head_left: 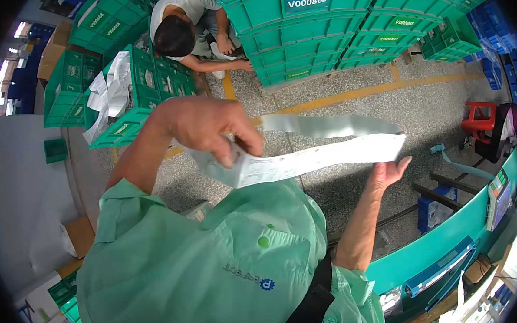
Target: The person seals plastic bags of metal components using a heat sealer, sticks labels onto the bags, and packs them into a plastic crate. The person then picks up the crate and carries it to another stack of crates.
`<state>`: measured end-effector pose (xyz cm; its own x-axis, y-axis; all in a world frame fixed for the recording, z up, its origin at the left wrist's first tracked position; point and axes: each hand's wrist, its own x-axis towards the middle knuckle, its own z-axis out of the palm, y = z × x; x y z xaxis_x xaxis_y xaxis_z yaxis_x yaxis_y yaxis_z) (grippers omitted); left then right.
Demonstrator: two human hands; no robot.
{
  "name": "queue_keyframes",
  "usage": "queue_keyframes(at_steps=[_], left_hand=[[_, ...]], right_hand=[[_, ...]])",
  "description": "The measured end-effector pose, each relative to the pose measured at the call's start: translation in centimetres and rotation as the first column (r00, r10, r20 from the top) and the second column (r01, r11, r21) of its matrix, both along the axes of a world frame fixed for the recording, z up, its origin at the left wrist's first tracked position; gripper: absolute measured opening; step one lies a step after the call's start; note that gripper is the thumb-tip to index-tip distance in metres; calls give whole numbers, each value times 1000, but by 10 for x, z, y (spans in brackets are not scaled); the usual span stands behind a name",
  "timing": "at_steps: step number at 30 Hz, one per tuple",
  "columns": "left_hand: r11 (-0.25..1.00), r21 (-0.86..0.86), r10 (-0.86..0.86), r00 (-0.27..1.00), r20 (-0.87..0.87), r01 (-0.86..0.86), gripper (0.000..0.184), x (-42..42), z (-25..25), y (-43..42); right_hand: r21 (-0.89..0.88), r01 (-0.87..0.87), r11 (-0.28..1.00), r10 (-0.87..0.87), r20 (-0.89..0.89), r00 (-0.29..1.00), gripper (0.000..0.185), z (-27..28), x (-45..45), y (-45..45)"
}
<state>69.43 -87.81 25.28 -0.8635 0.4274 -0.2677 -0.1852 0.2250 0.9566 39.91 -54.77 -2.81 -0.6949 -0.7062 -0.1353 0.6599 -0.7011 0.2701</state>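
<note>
A long white strip of printed labels [325,157] stretches between my hands in front of my chest. My left hand [216,128] is closed on its left end, with the thumb and fingers pinching the paper. At the right my right hand [387,174] holds the strip from below, palm up, thumb stretched out to the side. Its fingers are mostly hidden behind the paper. Past that hand the strip turns back in a loop, and its far run trails loosely leftward, a little blurred.
Stacked green crates [303,33] stand ahead. A green crate with crumpled paper [121,111] is at left. A co-worker [184,27] crouches beside the stack. At right are a red stool [479,121], another person [513,123] and a green bench [400,269] with a scale [497,200].
</note>
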Motion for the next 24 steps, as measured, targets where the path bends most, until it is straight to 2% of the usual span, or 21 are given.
queue_keyframes(at_steps=[1, 3, 5, 7, 8, 9, 10, 11, 12, 13, 14, 15, 16, 17, 18, 19, 20, 21, 22, 23, 24], left_hand=[[1000, -15, 27, 997, 77, -26, 35, 10, -3, -3], [990, -80, 127, 968, 215, -112, 35, 29, -14, -11], [959, -189, 263, 911, 319, -211, 38, 42, -40, -24], [941, -271, 283, 914, 292, -205, 39, 55, -89, -46], [908, -388, 288, 911, 295, -162, 33, 63, -118, -58], [861, -498, 282, 916, 286, -109, 27, 71, -150, -71], [850, -507, 316, 910, 267, -147, 24, 77, -182, -81], [838, -514, 348, 905, 246, -183, 21, 83, -216, -90], [819, -534, 392, 886, 249, -212, 19, 90, -256, -102], [841, -484, 380, 901, 210, -241, 20, 100, -311, -123], [700, -686, 422, 890, 174, -198, 21, 93, -322, -118], [638, -760, 404, 895, 191, -126, 21, 81, -334, -114], [517, -855, 215, 962, 170, 36, 19, 75, -377, -125], [428, -886, 202, 937, 284, 176, 21, 42, -371, -106], [456, -888, 216, 962, 169, 53, 20, 8, -377, -91], [488, -870, 243, 968, 59, -70, 20, -22, -382, -75], [705, -702, 170, 985, 30, -100, 23, -67, -373, -55], [871, -482, 108, 994, 7, -91, 27, -123, -342, -22], [953, -250, 227, 950, 216, -171, 35, -168, -262, 38], [986, -71, 161, 965, 205, -149, 43, -200, -212, 78], [963, 265, -29, 964, 265, -43, 53, -228, -206, 102]], right_hand=[[-1, 100, 995, -100, -20, 995, 71, 16, -3, -2], [-72, 98, 993, -108, -151, 983, 68, 34, -16, 3], [-1, 88, 996, -82, -355, 931, 61, 53, -28, 17], [57, 84, 995, -54, -409, 911, 59, 65, -42, 36], [135, 159, 978, -79, -464, 882, 57, 71, -46, 45], [162, 178, 971, -90, -443, 892, 56, 79, -49, 55], [161, 188, 969, -64, -571, 819, 54, 100, -45, 53], [310, 334, 890, -137, -516, 845, 53, 103, -46, 64], [361, 405, 840, -176, -524, 833, 52, 114, -40, 68], [470, 498, 729, -215, -533, 818, 52, 127, -34, 70], [475, 478, 739, -188, -536, 823, 49, 137, -28, 76], [553, 481, 681, -213, -478, 852, 42, 129, -27, 90], [598, 475, 645, -196, -472, 860, 37, 139, -18, 91], [684, 474, 554, -232, -420, 877, 35, 148, -7, 90], [682, 535, 499, -236, -487, 841, 32, 151, 6, 91], [690, 595, 412, -204, -566, 799, 24, 165, 22, 85], [713, 615, 336, -124, -614, 780, 21, 169, 40, 83], [744, 635, 209, 22, -653, 757, 20, 170, 56, 79], [722, 680, 130, 214, -690, 692, 20, 166, 74, 80], [749, 648, 134, 330, -651, 684, 22, 176, 92, 76], [755, 637, 156, 371, -643, 671, 24, 174, 107, 73]])
